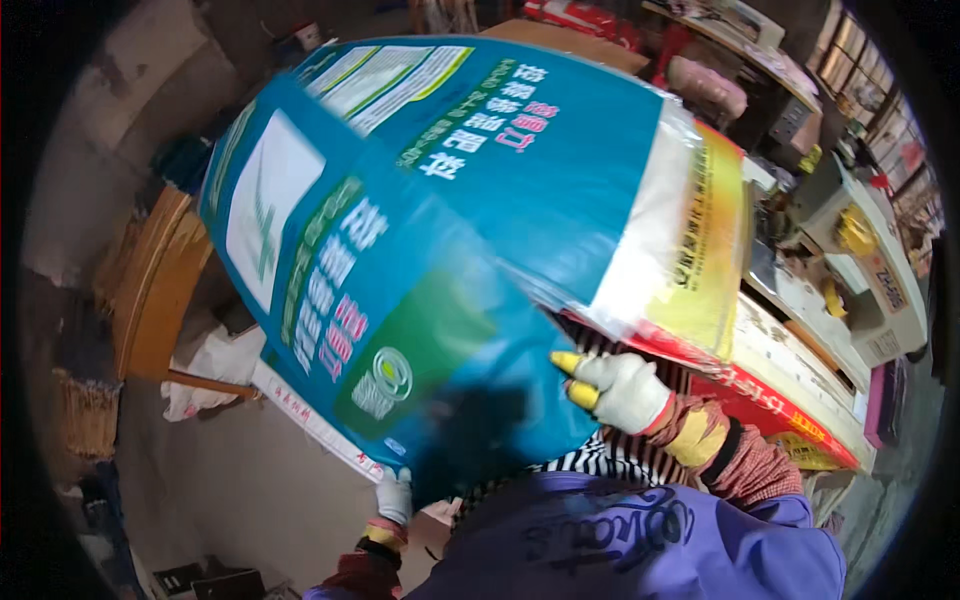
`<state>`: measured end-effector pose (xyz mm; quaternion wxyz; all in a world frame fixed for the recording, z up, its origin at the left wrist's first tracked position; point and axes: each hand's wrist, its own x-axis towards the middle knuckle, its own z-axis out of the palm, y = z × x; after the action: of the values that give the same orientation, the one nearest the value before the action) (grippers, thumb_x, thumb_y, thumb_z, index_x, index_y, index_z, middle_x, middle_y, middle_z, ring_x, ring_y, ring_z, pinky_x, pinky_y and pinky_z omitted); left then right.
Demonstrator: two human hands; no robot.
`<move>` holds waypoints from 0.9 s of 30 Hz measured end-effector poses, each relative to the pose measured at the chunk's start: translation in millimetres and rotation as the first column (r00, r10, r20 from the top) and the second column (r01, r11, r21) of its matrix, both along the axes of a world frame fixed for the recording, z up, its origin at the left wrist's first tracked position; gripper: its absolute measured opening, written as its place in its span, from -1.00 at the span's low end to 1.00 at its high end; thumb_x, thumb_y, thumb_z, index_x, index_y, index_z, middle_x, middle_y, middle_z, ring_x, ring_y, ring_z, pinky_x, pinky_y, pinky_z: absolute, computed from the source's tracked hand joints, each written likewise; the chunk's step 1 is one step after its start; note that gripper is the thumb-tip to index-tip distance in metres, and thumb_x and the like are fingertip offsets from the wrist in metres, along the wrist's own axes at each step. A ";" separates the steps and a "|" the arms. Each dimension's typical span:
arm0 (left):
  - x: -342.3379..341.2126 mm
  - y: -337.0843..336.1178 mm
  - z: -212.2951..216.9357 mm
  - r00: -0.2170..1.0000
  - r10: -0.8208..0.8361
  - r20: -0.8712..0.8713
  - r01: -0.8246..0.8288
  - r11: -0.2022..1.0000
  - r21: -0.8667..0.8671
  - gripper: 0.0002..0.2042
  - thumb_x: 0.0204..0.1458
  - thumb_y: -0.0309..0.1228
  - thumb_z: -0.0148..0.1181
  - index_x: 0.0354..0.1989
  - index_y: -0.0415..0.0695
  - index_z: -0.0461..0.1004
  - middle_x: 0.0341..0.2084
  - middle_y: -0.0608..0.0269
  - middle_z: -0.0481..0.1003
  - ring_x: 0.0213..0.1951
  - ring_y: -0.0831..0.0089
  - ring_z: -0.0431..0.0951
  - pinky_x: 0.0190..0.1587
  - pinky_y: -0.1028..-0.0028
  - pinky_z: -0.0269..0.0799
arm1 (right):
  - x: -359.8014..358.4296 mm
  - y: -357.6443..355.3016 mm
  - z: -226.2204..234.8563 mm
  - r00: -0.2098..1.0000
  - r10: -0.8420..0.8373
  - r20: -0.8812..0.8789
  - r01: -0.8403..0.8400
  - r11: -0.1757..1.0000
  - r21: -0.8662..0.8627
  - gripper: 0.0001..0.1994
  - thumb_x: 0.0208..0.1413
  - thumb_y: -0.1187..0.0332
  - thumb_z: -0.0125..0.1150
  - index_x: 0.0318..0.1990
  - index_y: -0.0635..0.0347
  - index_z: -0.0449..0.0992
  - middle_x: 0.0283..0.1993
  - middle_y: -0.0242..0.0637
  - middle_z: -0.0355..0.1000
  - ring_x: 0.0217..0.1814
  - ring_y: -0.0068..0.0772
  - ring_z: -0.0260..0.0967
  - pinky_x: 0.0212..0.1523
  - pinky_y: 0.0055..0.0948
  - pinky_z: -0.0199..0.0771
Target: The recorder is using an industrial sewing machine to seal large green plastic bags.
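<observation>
A large teal plastic sack [440, 240] with white and pink print and a green panel spreads out in front of me. Its surface bulges and is lifted at the near side. My left hand [394, 497], in a pale glove, grips the sack's near left corner; most of its fingers are hidden. My right hand [622, 388], in a white glove with yellow fingertips, is closed at the sack's near right edge. Another teal sack [600, 190] with a white and yellow end lies beneath and beyond it.
To the right stand a sewing machine [860, 260] on a worktable and a red and yellow printed sack [770, 400]. A wooden chair-like piece [160, 290] and a straw broom [88, 412] are on the left. A cluttered bench [745, 45] stands at the back right.
</observation>
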<state>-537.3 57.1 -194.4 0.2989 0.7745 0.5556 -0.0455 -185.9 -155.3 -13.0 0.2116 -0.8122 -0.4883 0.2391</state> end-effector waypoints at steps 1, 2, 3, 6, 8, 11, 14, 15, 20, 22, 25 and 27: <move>-25.1 -6.7 -9.0 1.000 -0.005 0.001 0.005 0.997 -0.073 -0.56 0.19 -0.21 0.04 0.12 -0.28 0.26 -0.24 -0.24 0.48 -0.23 -0.13 0.49 -0.13 0.16 0.38 | -9.3 18.1 -3.0 0.992 0.077 0.105 -0.076 0.997 -0.005 -0.56 0.18 0.15 0.01 0.23 -0.16 0.35 -0.42 -0.13 0.49 -0.49 -0.07 0.45 -0.45 -0.19 0.45; -41.3 -16.9 -21.5 0.945 0.282 0.164 -0.229 0.931 -0.285 -0.63 0.21 -0.29 0.01 0.11 -0.25 0.29 -0.22 -0.10 0.51 -0.22 0.07 0.53 -0.14 0.24 0.40 | -14.7 35.4 -5.3 0.991 0.115 0.069 -0.107 0.989 -0.103 -0.57 0.18 0.15 -0.02 0.22 -0.15 0.34 -0.46 -0.13 0.48 -0.50 -0.09 0.44 -0.46 -0.17 0.44; -58.3 -22.0 -30.1 0.948 0.284 0.140 -0.245 0.938 -0.246 -0.65 0.21 -0.33 0.00 0.10 -0.25 0.30 -0.24 -0.01 0.51 -0.24 0.19 0.52 -0.16 0.28 0.40 | -15.8 58.7 -10.1 0.986 0.162 0.049 -0.152 0.976 -0.156 -0.60 0.20 0.14 -0.04 0.19 -0.14 0.36 -0.43 -0.14 0.49 -0.47 -0.09 0.46 -0.44 -0.15 0.45; -90.4 -38.2 -48.3 0.866 0.473 0.161 -0.397 0.847 -0.353 -0.70 0.22 -0.35 -0.02 0.05 -0.24 0.33 -0.28 0.09 0.51 -0.25 0.31 0.51 -0.19 0.30 0.40 | -11.0 131.8 -37.8 0.971 0.200 0.132 -0.159 0.951 -0.266 -0.68 0.25 0.14 -0.11 0.07 -0.09 0.43 -0.33 -0.15 0.54 -0.31 -0.06 0.52 -0.36 -0.10 0.48; -100.0 -44.8 -54.2 0.797 0.579 0.172 -0.465 0.770 -0.438 -0.71 0.21 -0.33 -0.03 0.01 -0.25 0.35 -0.28 0.04 0.51 -0.23 0.22 0.50 -0.17 0.26 0.39 | -3.8 168.8 -68.1 0.979 0.144 0.141 -0.082 0.924 -0.374 -0.68 0.21 0.16 -0.02 0.08 -0.08 0.44 -0.23 -0.17 0.56 -0.14 -0.09 0.52 -0.26 -0.03 0.48; -102.7 -48.3 -58.4 0.986 0.159 -0.053 -0.164 0.979 -0.121 -0.72 0.19 -0.31 -0.02 -0.08 -0.28 0.37 -0.24 -0.12 0.50 -0.17 -0.02 0.50 -0.12 0.17 0.37 | 5.5 191.6 -121.4 0.923 0.323 0.207 -0.175 0.834 -0.523 -0.72 0.17 0.20 0.03 0.00 -0.07 0.49 -0.17 -0.24 0.56 -0.09 -0.18 0.52 -0.18 -0.10 0.50; -96.0 -41.7 -65.0 0.945 0.327 -0.015 -0.326 0.937 -0.123 -0.71 0.18 -0.31 -0.01 -0.11 -0.32 0.38 -0.22 -0.20 0.50 -0.12 -0.14 0.49 -0.08 0.12 0.37 | 17.1 195.8 -168.5 0.858 0.438 0.267 -0.266 0.826 -0.498 -0.82 0.08 0.22 0.12 -0.31 -0.13 0.67 -0.28 -0.32 0.58 -0.17 -0.23 0.55 -0.19 -0.26 0.53; -92.1 -36.8 -68.5 0.925 0.370 0.090 -0.355 0.924 -0.142 -0.71 0.18 -0.31 -0.01 -0.13 -0.32 0.39 -0.22 -0.22 0.50 -0.12 -0.14 0.49 -0.08 0.12 0.37 | 19.7 204.8 -182.8 0.870 0.397 0.293 -0.137 0.765 -0.629 -0.81 0.08 0.30 0.10 -0.27 -0.11 0.67 -0.20 -0.30 0.58 -0.12 -0.16 0.54 -0.21 -0.11 0.52; -61.8 -10.3 -99.5 0.819 0.503 0.277 -0.449 0.862 -0.236 -0.71 0.16 -0.30 0.03 -0.19 -0.35 0.42 -0.24 -0.29 0.49 -0.13 -0.12 0.51 -0.09 0.16 0.39 | 36.9 210.7 -233.7 0.612 0.332 0.718 0.148 0.843 -0.516 -0.71 0.24 0.20 -0.13 -0.18 -0.02 0.59 -0.22 -0.19 0.54 -0.16 -0.08 0.52 -0.21 -0.09 0.51; -52.4 -6.6 -113.2 0.894 0.443 0.064 -0.433 0.892 -0.131 -0.70 0.15 -0.30 0.05 -0.22 -0.38 0.43 -0.31 -0.28 0.51 -0.18 -0.11 0.53 -0.11 0.19 0.40 | 39.3 202.7 -241.5 0.729 0.249 0.637 0.101 0.882 -0.461 -0.71 0.23 0.22 -0.13 -0.20 0.01 0.59 -0.26 -0.12 0.53 -0.20 -0.05 0.51 -0.24 -0.07 0.50; -48.0 -4.3 -126.8 0.850 0.500 0.168 -0.468 0.862 -0.195 -0.67 0.13 -0.27 0.06 -0.23 -0.39 0.43 -0.38 -0.27 0.51 -0.22 -0.10 0.54 -0.10 0.12 0.40 | 34.3 187.3 -229.5 0.744 0.347 0.571 0.096 0.790 -0.605 -0.71 0.23 0.24 -0.13 -0.25 0.05 0.58 -0.21 -0.06 0.51 -0.24 -0.02 0.50 -0.27 -0.02 0.48; -49.2 -1.0 -124.1 0.897 0.439 0.050 -0.422 0.885 -0.199 -0.64 0.05 -0.25 0.15 -0.14 -0.34 0.41 -0.29 -0.23 0.49 -0.19 -0.08 0.53 -0.07 0.12 0.41 | 29.3 174.8 -202.2 0.880 0.232 0.415 0.064 0.807 -0.587 -0.73 0.21 0.25 -0.11 -0.14 0.06 0.54 -0.03 -0.07 0.46 -0.06 -0.01 0.46 -0.12 -0.02 0.46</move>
<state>-586.5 56.2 -318.5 0.3972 0.6023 0.6924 0.0076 -156.6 19.6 -215.2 -0.1839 -0.8471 -0.4635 0.1837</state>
